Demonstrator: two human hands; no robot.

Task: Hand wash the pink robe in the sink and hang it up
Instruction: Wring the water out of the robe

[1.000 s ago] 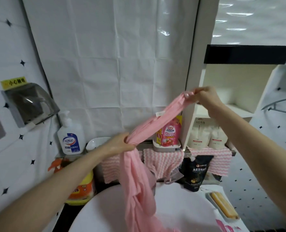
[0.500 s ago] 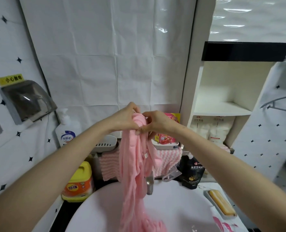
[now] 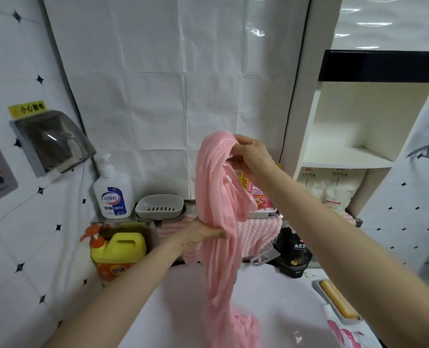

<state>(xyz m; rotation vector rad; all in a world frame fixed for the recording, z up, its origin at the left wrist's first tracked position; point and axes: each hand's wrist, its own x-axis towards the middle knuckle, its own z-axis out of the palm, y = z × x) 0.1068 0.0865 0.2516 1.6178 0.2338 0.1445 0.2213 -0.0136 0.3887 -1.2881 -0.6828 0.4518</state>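
The pink robe (image 3: 217, 197) hangs as a long bunched strand above the white sink (image 3: 283, 292). Its lower end trails down into the basin. My right hand (image 3: 251, 154) pinches the top of the robe, held up in front of the wall. Lower down, my left hand (image 3: 203, 233) is closed around the strand at about shelf height. The tap is hidden behind the cloth.
On the ledge behind the sink stand a white pump bottle (image 3: 113, 194), a grey soap dish (image 3: 159, 207) and a pink pouch (image 3: 258, 197). A yellow detergent jug (image 3: 119, 252) sits at the left, a black pouch (image 3: 295, 254) and a soap bar tray (image 3: 336, 301) at the right.
My left hand has slid down from the top of the robe to grip it lower. My right hand has lifted the top a little higher. One second ago the robe was stretched sideways.
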